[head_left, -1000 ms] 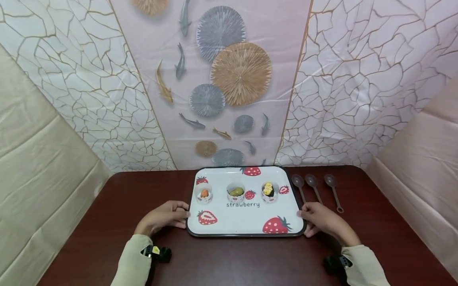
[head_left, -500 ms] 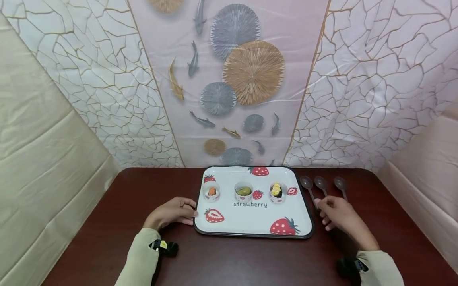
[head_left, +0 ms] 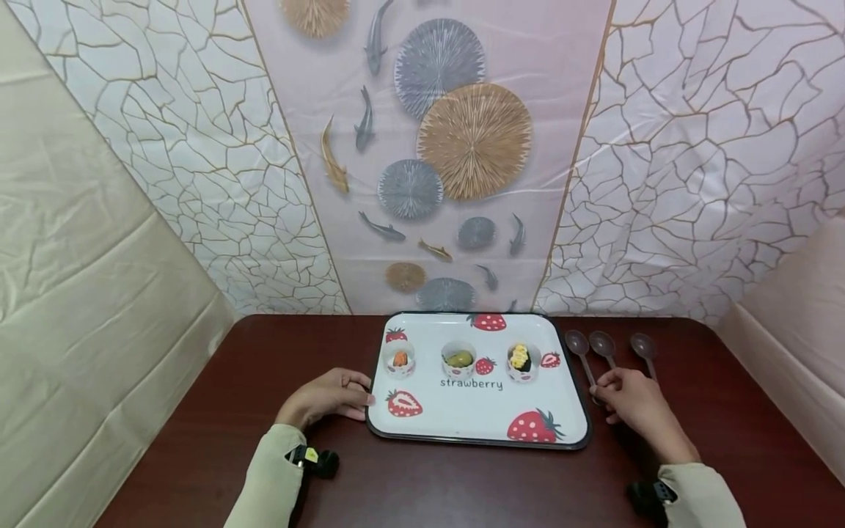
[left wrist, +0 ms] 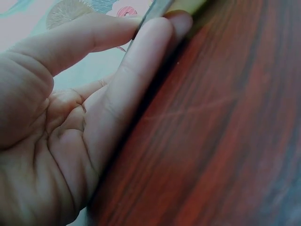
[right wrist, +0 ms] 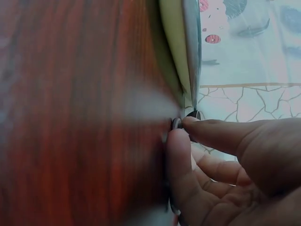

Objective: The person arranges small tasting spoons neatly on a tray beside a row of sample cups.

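My left hand (head_left: 330, 397) pinches the left rim of a white, dark-edged strawberry-print tray (head_left: 455, 418), thumb above and fingers beneath. In the left wrist view the left thumb (left wrist: 94, 35) meets the tray's edge. On the right, my right hand (head_left: 637, 405) holds the handle end of a brown plastic spoon (head_left: 577, 342) between thumb and index finger. That spoon lies beside the tray's right edge; its handle end (right wrist: 177, 123) shows in the right wrist view.
Three small paper cups stand in a row on the tray: one with an orange piece (head_left: 400, 358), one with a green piece (head_left: 462, 358), one with a yellow-topped dark piece (head_left: 520, 358). Two more spoons lie to the right, one middle (head_left: 601, 342), one outer (head_left: 643, 345).
My right hand has let go of the tray's right edge and moved right to the nearest spoon, whose handle it now pinches. The left hand stays at the tray's left rim. The head view has shifted.
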The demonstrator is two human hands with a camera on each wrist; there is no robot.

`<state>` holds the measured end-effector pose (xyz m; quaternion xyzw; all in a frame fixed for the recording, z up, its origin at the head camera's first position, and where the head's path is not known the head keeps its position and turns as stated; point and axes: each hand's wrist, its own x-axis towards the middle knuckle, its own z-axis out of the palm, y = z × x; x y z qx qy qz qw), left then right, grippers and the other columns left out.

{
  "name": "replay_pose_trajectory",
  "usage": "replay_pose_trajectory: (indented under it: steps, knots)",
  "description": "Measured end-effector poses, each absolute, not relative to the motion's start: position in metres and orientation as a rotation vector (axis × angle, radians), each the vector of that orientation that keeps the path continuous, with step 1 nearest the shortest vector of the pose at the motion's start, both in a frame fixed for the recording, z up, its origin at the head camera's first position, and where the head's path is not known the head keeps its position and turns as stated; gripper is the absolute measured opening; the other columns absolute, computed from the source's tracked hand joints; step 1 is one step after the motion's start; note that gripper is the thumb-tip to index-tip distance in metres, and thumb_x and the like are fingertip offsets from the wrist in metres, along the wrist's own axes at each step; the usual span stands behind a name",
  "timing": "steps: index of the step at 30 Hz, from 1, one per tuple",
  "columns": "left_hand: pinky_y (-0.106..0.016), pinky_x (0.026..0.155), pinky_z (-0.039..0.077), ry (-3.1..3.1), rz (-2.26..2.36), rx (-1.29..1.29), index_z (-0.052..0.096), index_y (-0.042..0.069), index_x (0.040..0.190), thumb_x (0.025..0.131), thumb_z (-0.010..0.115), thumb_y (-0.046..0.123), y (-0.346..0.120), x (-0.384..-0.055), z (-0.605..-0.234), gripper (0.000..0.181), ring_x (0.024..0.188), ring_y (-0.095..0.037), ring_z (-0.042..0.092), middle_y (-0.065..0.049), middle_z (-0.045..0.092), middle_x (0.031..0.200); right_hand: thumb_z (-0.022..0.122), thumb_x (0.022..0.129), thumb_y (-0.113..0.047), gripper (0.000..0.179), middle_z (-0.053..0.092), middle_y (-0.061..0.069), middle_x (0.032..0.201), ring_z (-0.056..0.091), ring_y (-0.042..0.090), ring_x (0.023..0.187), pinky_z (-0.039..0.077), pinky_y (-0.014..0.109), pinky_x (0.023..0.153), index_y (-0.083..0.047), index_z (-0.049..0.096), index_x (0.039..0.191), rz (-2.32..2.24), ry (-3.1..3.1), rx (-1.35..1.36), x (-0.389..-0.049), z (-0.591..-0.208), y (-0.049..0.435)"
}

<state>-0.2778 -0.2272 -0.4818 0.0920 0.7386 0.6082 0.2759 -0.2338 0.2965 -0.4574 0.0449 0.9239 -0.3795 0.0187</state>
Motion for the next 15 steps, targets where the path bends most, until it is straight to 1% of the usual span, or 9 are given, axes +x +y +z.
replay_pose_trajectory:
  steps: [3,9,12,15]
  knots:
    - [-0.031,0.075,0.066,2.013,1.638,0.229,0.060,-0.011,0.126,0.094,0.075,0.007,-0.226,-0.276,-0.481,0.040,0.079,-0.014,0.074,-0.011,0.077,0.098,0.066,0.101,-0.012,0.020,0.067,0.011,0.080,0.067,0.017,0.058,0.061,0.034,0.054,0.008,0.066,0.101,-1.124,2.884,0.164,-0.233,-0.456,0.295]
    - [-0.031,0.079,0.066,2.094,1.644,0.156,0.053,-0.015,0.140,0.097,0.075,0.011,-0.220,-0.267,-0.482,0.055,0.087,-0.015,0.074,-0.012,0.076,0.106,0.062,0.103,-0.013,0.020,0.065,0.007,0.073,0.067,0.015,0.057,0.056,0.034,0.057,0.002,0.069,0.094,-1.026,2.895,0.201,-0.233,-0.454,0.294]
    - [-0.031,0.080,0.066,2.139,1.647,0.114,0.053,-0.015,0.141,0.098,0.075,0.013,-0.218,-0.262,-0.483,0.056,0.089,-0.014,0.074,-0.012,0.077,0.108,0.061,0.102,-0.015,0.020,0.065,0.006,0.072,0.068,0.014,0.057,0.055,0.041,0.064,0.000,0.069,0.091,-0.963,2.903,0.208,-0.234,-0.450,0.292]
    - [-0.030,0.079,0.066,2.182,1.669,0.054,0.057,-0.014,0.138,0.098,0.076,0.013,-0.216,-0.258,-0.484,0.052,0.085,-0.013,0.074,-0.013,0.078,0.107,0.062,0.102,-0.015,0.020,0.069,0.007,0.076,0.068,0.014,0.058,0.055,0.049,0.071,-0.001,0.069,0.089,-0.927,2.911,0.190,-0.234,-0.446,0.289]
